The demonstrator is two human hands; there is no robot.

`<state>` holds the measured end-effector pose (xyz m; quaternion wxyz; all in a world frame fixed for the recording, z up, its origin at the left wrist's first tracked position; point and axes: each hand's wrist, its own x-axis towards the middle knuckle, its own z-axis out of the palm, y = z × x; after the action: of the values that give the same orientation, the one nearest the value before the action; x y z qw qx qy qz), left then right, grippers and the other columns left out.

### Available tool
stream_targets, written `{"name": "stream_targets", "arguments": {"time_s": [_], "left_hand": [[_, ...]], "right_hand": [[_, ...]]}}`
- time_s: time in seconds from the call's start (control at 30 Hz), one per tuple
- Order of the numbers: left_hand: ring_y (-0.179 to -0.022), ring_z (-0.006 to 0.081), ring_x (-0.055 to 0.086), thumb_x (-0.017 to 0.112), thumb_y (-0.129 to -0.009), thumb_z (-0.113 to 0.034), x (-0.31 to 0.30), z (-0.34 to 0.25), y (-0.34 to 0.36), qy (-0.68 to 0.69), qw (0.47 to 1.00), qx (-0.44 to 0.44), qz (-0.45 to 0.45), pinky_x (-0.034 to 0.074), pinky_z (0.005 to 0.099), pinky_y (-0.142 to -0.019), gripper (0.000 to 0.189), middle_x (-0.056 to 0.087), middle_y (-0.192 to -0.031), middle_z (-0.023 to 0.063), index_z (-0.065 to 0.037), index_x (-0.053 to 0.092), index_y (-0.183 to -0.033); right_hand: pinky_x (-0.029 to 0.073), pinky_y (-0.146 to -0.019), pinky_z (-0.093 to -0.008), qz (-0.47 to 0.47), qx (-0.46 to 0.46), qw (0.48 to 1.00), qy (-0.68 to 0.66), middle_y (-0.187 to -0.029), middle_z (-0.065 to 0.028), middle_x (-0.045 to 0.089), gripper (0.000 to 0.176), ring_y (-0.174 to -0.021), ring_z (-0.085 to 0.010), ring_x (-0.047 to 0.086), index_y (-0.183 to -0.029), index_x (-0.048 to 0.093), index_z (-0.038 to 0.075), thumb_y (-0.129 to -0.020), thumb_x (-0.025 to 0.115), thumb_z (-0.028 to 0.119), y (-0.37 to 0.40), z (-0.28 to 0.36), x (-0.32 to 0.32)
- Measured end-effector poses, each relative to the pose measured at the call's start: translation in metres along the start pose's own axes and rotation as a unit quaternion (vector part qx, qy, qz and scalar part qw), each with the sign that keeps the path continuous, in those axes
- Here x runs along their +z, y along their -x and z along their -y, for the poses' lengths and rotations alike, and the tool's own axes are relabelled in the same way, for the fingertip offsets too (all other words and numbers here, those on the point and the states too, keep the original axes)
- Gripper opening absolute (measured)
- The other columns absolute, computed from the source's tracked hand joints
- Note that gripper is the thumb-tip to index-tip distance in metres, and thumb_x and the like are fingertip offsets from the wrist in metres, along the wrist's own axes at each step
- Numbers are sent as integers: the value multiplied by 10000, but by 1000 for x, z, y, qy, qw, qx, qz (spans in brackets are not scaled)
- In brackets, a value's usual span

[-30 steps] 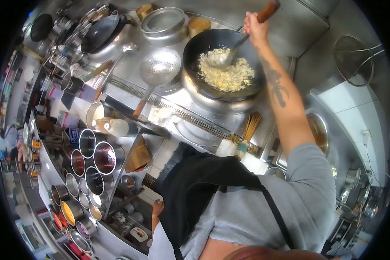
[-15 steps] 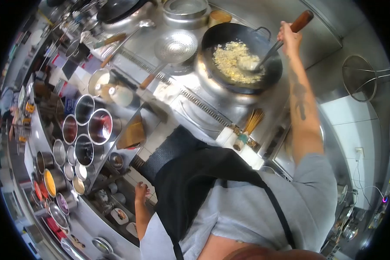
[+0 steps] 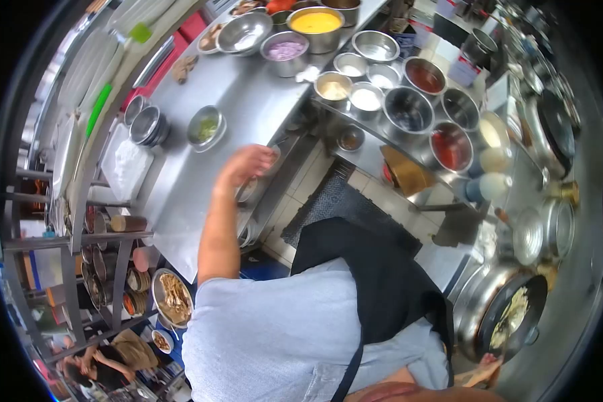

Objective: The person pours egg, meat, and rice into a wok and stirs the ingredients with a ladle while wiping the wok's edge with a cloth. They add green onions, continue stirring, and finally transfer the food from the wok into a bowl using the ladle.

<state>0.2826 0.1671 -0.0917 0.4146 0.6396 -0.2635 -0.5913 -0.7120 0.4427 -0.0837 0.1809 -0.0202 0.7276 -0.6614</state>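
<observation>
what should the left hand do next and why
Probably reach for the bowl of green bits: the left hand is near it with nothing visible in its grip, and the right hand is at the wok, which holds yellowish food.

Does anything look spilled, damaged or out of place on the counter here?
One minor oddity: a brownish lump lies loose on the steel counter, outside any bowl. It is too blurred to identify. No clear spill or damage shows.
</observation>
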Motion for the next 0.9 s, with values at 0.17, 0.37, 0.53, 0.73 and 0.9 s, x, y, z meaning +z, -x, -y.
{"name": "stream_targets", "arguments": {"time_s": [0.17, 0.37, 0.53, 0.73, 0.9], "left_hand": [[-427, 163, 479, 581, -798, -258, -172, 15, -34, -16, 876, 107, -470, 391, 329, -391, 293, 528, -596, 61, 29, 592, -854], [-392, 199, 473, 660, -730, -263, -269, 63, -81, -76, 911, 28, -403, 397, 344, -381, 286, 534, -558, 84, 13, 591, -709], [-958, 243, 580, 624, -856, -375, -311, 46, -69, 64, 970, 90, -215, 511, 410, -842, 483, 609, -1071, 99, -6, 570, -1163], [-1189, 306, 453, 512, -941, -194, -261, -23, -39, 39, 921, 387, 7, 403, 387, -1027, 377, 466, -1288, 198, 19, 506, -1253], [-1151, 292, 470, 548, -919, -179, -189, -89, -96, -20, 935, 352, -29, 420, 366, -1003, 363, 491, -1250, 187, 25, 520, -1219]], "right_hand": [[354, -1072, -426, 156, -111, 970, -149, -1414, -177, 365, 438, -1250, -308, 408, -1350, 390, -23, -965, 454, 175, 18, -42, 25], [448, -954, -361, 193, -371, 902, 110, -1255, -203, 527, 368, -1126, -283, 536, -1276, 483, -43, -934, 506, 92, 35, -38, 82], [499, -843, -376, 165, -104, 954, -226, -1035, -170, 604, 247, -947, -271, 594, -1060, 570, -48, -877, 587, 117, 88, -37, 94], [456, -633, -240, 284, -24, 896, -340, -796, -59, 582, 138, -695, -154, 544, -903, 588, 37, -849, 637, 153, 96, 14, 97], [451, -509, -246, -1, 33, 967, 254, -760, -62, 598, 515, -579, -118, 544, -1289, 462, -19, -823, 610, 141, 153, 59, 67]]}}
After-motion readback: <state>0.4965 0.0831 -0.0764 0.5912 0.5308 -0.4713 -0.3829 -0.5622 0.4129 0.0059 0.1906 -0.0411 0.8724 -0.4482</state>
